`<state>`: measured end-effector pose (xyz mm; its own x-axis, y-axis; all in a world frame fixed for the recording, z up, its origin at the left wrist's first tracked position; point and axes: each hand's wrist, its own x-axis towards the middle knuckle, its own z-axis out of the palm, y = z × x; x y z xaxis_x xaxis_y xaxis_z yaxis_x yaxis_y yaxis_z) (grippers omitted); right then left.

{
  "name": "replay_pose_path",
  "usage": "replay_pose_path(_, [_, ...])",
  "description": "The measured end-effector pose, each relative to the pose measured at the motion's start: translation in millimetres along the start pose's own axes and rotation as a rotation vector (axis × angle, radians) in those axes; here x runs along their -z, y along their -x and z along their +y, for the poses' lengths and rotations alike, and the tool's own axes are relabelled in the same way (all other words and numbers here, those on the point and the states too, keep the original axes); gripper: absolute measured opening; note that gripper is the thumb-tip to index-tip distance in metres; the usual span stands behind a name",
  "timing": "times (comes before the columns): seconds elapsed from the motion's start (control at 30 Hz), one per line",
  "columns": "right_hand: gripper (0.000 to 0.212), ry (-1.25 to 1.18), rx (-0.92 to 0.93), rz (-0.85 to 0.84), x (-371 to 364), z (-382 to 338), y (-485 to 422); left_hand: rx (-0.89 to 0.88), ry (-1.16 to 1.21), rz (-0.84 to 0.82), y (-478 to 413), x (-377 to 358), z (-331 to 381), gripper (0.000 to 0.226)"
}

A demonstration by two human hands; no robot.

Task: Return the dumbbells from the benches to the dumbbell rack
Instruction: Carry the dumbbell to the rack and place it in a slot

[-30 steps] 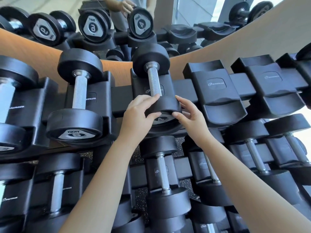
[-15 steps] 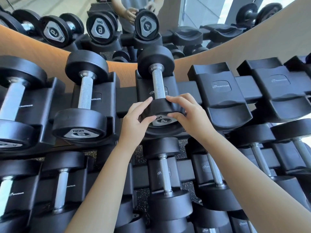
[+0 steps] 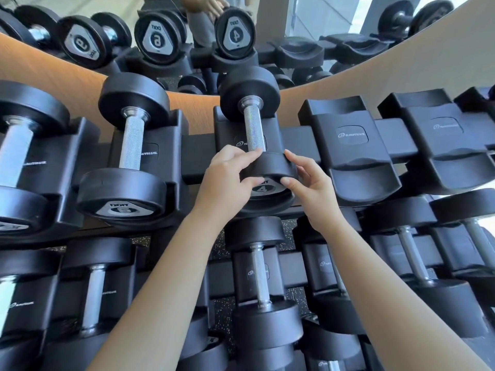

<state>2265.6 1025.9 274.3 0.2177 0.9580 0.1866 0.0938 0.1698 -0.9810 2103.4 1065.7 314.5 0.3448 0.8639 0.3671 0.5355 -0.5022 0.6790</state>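
Since half a second ago my right hand (image 3: 310, 188) has slid off the top of the near head to its right edge, and my left hand (image 3: 227, 180) has curled further over the left edge. Both now pinch that head between fingers and thumb. The dumbbell (image 3: 253, 127) lies in the top tier of the dumbbell rack (image 3: 198, 156), centre of the frame, far head toward the mirror (image 3: 308, 22). It has round matte black heads, a knurled silver handle and a grey end plate marked 4. Left of it sits a larger dumbbell (image 3: 132, 140) marked 6; right of it, moulded black cradles (image 3: 353, 156) carry a Nautilus logo.
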Motion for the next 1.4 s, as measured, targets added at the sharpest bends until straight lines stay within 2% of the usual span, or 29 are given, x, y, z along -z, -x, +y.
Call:
replay_pose_path(0.13, [0.042,-0.113,-0.065,-0.021,3,-1,2,-0.047,0.029,0.047,1,-7,-2,0.049])
replay_pose_path(0.33, [0.042,-0.016,-0.026,-0.016,-5,-4,1,-0.009,0.145,0.109,17,-10,-12,0.049])
replay_pose_path(0.53, [0.043,0.013,-0.018,-0.003,-12,-7,6,0.047,0.073,0.026,25,-3,-12,0.056])
replay_pose_path(0.73, [0.044,0.065,-0.038,-0.003,-11,-13,16,0.084,0.017,0.013,35,0,-4,0.06])
replay_pose_path(0.9, [0.058,0.215,-0.123,-0.006,-11,-20,49,0.104,-0.026,-0.017,57,7,-8,0.06])
replay_pose_path(1.07, [0.057,0.483,-0.029,-0.011,-18,-24,90,0.131,-0.18,0.049,99,-2,-10,0.041])
replay_pose_path(1.13, [0.056,0.613,0.032,-0.008,-19,-27,103,0.086,-0.229,0.107,114,-6,-9,0.034])
replay_pose_path(1.23, [0.056,0.805,0.102,-0.002,-19,-20,121,0.005,-0.272,0.172,132,-15,-6,0.036])
replay_pose_path(1.4, [0.053,0.929,0.078,0.008,-19,-17,156,-0.064,-0.302,0.191,154,-28,-2,0.032])
